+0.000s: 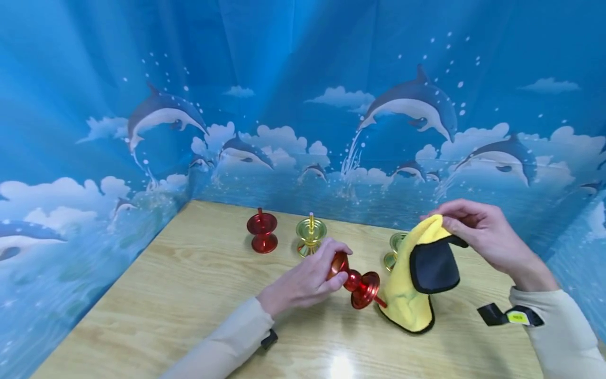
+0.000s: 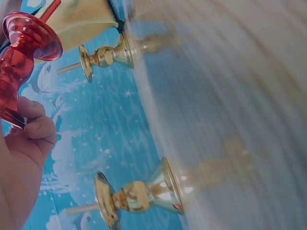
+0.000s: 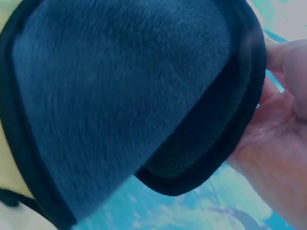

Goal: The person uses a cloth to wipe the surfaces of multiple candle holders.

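My left hand [image 1: 307, 276] grips a red metallic candle holder [image 1: 363, 288] by its base, tilted so its cup and spike point right and down. The spike's tip is right at a yellow cloth [image 1: 402, 284] with black edging and a dark underside. My right hand [image 1: 478, 231] pinches the top of this cloth, which hangs down in folds close over the table. In the left wrist view the red holder [image 2: 17, 67] shows at upper left, the fingers at its base. The right wrist view is mostly filled by the cloth's dark side [image 3: 120, 96].
At the back of the wooden table [image 1: 199, 295] stand a red candle holder [image 1: 262, 231] and a gold one [image 1: 310, 234]. Another gold holder [image 1: 392, 258] is partly hidden behind the cloth. A blue dolphin-print curtain [image 1: 293, 131] hangs behind the table.
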### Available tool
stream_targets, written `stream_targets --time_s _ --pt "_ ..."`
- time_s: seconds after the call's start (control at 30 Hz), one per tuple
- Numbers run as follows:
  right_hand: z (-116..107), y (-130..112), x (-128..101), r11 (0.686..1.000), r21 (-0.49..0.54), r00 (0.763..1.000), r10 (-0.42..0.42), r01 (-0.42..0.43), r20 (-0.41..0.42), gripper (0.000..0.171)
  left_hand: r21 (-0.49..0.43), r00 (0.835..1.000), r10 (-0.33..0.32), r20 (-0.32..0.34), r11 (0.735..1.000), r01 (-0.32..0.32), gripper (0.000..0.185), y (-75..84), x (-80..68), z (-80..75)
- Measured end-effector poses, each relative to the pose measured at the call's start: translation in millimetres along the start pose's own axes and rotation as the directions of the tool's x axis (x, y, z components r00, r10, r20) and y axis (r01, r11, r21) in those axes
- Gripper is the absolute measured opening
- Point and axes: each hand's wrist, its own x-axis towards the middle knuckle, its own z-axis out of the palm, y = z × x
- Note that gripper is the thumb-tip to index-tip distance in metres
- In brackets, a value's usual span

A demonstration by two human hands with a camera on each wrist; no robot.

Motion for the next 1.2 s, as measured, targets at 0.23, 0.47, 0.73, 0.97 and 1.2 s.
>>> stream_targets --time_s 0.23,0.47,0.73,0.97,1.2 --pt "48 -10 8 0.977 -0.188 0.988 0.117 -0.097 0.101 0.019 0.065 0.996 0.091 -0.008 0.994 -0.091 0.043 9.9 8.7 5.0" --pt "90 -15 7 0.949 -0.304 0.971 0.148 -0.086 0.187 0.025 0.077 0.994 0.088 -0.058 0.994 -0.084 0.043 12.4 8.2 7.0" --pt "114 -7 -2 0.902 -0.431 0.981 0.088 -0.005 0.173 0.025 0.124 0.992 0.107 -0.069 0.987 -0.098 0.042 11.8 6.0 8.2" --pt "128 0 -10 0.918 -0.396 0.994 0.046 -0.003 0.1 0.024 0.116 0.99 0.012 -0.138 0.993 0.004 0.042 15.9 7.6 16.7" --pt "156 4 -17 0.659 -0.725 0.939 -0.34 0.2 -0.05 0.04 -0.158 0.909 -0.351 -0.224 0.934 0.321 0.039 27.6 15.2 28.4"
